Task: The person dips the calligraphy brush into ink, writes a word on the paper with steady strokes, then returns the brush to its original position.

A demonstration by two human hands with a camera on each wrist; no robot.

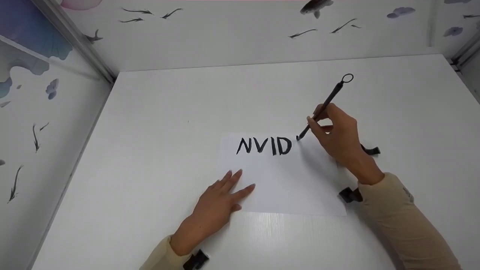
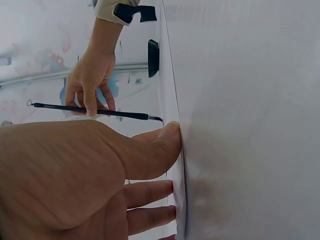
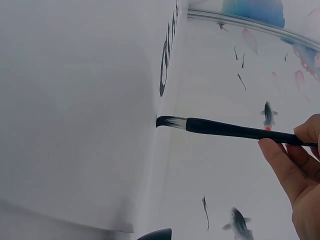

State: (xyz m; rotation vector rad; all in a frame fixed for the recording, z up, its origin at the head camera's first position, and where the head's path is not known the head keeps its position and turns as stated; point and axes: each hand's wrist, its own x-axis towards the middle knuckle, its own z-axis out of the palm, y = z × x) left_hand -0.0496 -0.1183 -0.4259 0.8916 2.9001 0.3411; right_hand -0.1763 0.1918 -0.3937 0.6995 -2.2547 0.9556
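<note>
A sheet of white paper (image 1: 285, 187) lies on the table, with the black brushed letters NVID (image 1: 279, 146) along its upper part. My right hand (image 1: 339, 131) pinches the dark handle of a calligraphy brush (image 1: 332, 93), which leans with its looped end up. In the right wrist view the inked bristles (image 3: 167, 121) meet the paper, bent at the tip, just beyond the D. My left hand (image 1: 219, 202) rests spread over the paper's left edge, its fingers straight; the left wrist view shows the thumb (image 2: 167, 142) and fingertips down on the sheet.
A black curved object (image 1: 372, 150) sits right of the paper, partly hidden by my right wrist. White panels printed with fish and flowers (image 1: 225, 33) border the table (image 1: 150, 131) at the back and left. Black camera mounts (image 1: 350, 195) are strapped at both wrists.
</note>
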